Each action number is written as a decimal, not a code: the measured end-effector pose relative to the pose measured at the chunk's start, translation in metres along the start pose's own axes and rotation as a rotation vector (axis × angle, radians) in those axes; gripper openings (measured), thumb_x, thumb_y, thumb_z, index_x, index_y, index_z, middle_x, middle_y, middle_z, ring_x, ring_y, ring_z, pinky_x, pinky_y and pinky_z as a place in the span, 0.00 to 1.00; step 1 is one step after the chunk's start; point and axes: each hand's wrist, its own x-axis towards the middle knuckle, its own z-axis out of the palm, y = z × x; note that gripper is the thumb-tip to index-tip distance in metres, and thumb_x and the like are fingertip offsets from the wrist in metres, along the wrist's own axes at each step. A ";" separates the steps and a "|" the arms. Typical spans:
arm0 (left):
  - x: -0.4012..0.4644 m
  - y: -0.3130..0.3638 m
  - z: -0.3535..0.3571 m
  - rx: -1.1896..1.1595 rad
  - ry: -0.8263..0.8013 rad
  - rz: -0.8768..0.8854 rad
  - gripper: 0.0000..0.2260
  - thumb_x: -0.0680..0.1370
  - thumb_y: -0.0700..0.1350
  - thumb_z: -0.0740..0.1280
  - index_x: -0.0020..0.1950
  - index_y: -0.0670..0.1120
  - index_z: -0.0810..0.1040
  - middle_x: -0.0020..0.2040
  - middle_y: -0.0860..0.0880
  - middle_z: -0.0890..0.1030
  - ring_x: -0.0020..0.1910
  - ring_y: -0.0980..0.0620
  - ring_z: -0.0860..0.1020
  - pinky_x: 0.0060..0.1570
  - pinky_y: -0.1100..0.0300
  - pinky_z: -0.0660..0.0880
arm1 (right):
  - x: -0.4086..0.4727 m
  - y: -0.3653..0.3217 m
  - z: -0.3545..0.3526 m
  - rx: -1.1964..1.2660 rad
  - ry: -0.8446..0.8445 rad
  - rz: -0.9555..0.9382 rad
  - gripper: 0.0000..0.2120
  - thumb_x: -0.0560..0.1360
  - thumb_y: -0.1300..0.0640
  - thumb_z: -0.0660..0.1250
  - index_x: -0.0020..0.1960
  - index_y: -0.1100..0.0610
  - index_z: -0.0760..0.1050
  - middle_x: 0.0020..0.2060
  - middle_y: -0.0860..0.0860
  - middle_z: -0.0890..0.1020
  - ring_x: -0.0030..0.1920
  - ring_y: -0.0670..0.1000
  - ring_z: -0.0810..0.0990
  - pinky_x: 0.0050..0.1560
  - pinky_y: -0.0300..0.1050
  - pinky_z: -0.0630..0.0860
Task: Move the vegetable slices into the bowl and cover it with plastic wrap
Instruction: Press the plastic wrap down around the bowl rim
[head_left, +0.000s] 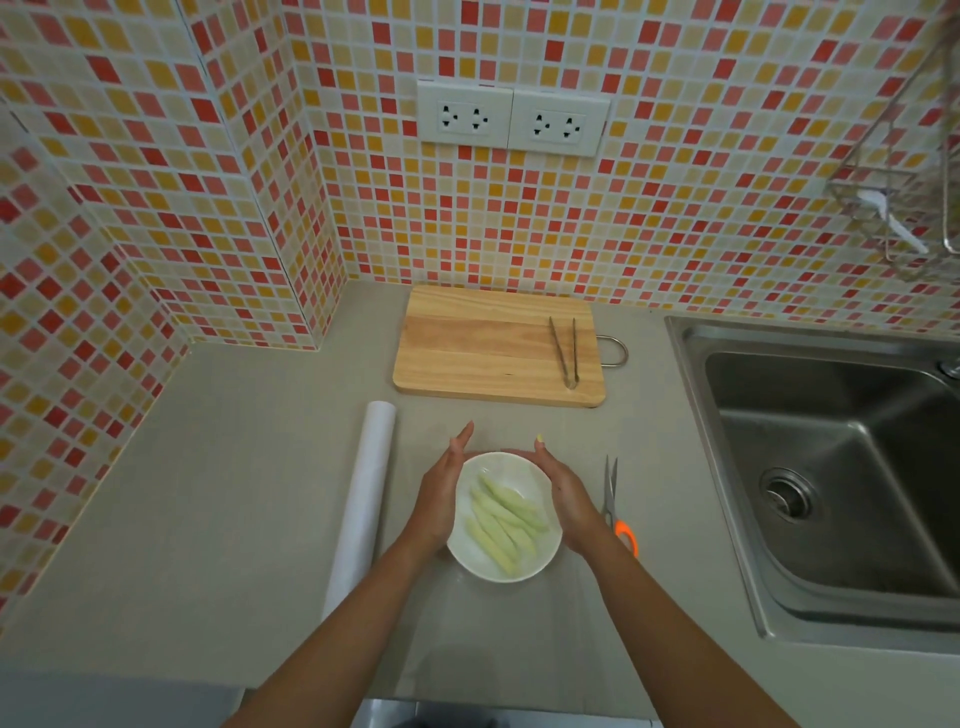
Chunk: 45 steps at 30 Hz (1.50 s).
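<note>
While both hands flanked it, the white bowl (504, 517) sat low in the centre of the frame on the grey counter (234, 493), with the pale green vegetable slices (506, 525) lying inside. The left hand (444, 493) pressed against the bowl's left side with its fingers straight, and the right hand (563, 499) lay against the right side, fingers extended and only slightly bent. A clear sheet of plastic wrap (519, 623) seemed to spread over the bowl and the counter below it, though its edges were hard to make out. Left of the bowl lay the plastic wrap roll (361, 504); just right of the right hand lay orange-handled scissors (618, 512). Above centre, metal tongs (565, 351) rested on a wooden cutting board (488, 345). A steel sink (831, 467) filled the right side.
</note>
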 end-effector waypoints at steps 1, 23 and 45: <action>0.000 0.000 -0.001 0.008 -0.003 0.005 0.31 0.61 0.80 0.57 0.60 0.71 0.72 0.68 0.49 0.76 0.67 0.48 0.73 0.71 0.45 0.65 | -0.001 0.000 0.001 -0.037 0.012 0.014 0.26 0.81 0.44 0.51 0.58 0.62 0.80 0.51 0.59 0.84 0.52 0.56 0.83 0.54 0.49 0.78; -0.059 -0.012 0.014 -0.186 0.422 0.163 0.25 0.80 0.60 0.51 0.71 0.49 0.71 0.69 0.51 0.75 0.68 0.58 0.72 0.68 0.59 0.64 | -0.023 0.002 -0.002 -0.136 0.277 -0.098 0.29 0.80 0.40 0.51 0.54 0.62 0.80 0.46 0.61 0.82 0.48 0.57 0.81 0.53 0.54 0.73; -0.002 0.018 -0.013 -0.109 0.257 0.074 0.29 0.78 0.66 0.46 0.65 0.52 0.76 0.69 0.49 0.75 0.68 0.55 0.71 0.67 0.59 0.63 | -0.013 0.016 -0.001 0.012 0.363 -0.124 0.25 0.81 0.43 0.50 0.63 0.59 0.76 0.62 0.57 0.80 0.58 0.51 0.80 0.59 0.46 0.73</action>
